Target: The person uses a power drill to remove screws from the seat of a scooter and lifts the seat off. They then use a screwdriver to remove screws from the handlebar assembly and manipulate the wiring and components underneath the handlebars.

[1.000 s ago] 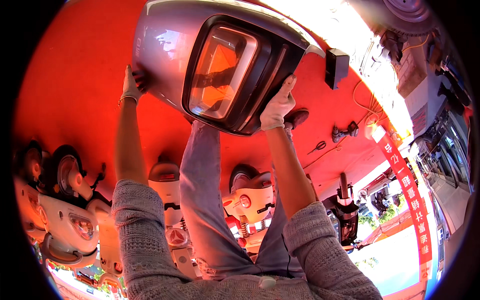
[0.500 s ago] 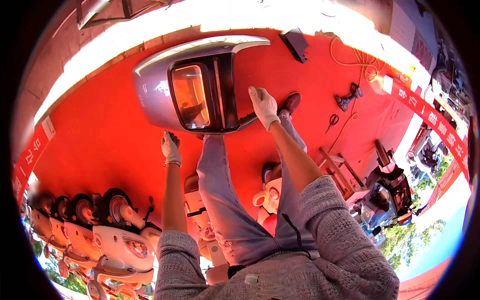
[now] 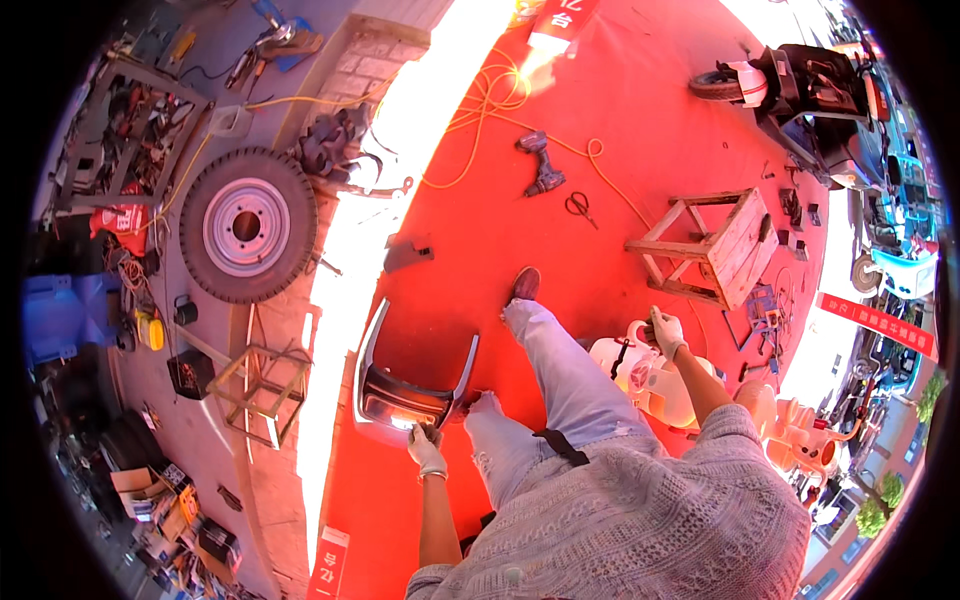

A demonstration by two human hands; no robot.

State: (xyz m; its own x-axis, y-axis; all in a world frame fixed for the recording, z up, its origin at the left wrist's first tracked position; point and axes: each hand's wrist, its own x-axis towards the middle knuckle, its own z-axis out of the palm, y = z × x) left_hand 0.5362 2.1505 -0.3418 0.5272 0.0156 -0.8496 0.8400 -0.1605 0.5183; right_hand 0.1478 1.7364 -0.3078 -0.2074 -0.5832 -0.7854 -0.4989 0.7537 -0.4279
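While the person stands on the red mat (image 3: pixel 600 130), the left hand (image 3: pixel 427 450), in a white glove, is closed on the lower edge of a silver panel (image 3: pixel 412 375), a curved frame with an open middle through which the mat shows. That panel lies low on the mat, just left of the person's knees, its near end bright with glare. Off to the other side, the right hand (image 3: pixel 666 330), also gloved, rests on a white scooter body (image 3: pixel 645 375); its fingers curl over the top, but whether they grip it I cannot tell. 1 shoe (image 3: pixel 524 284) is planted ahead on the mat. Farther out lie scissors (image 3: pixel 579 205), a cordless drill (image 3: pixel 541 170) and a looping yellow cord (image 3: pixel 500 100). A wooden stool (image 3: pixel 715 245) stands to the right, tilted, near the white body. Beyond the mat's left edge, on grey floor, a tyre on a white rim (image 3: pixel 248 225) lies flat, and a bare metal frame (image 3: pixel 262 385) stands near the panel.
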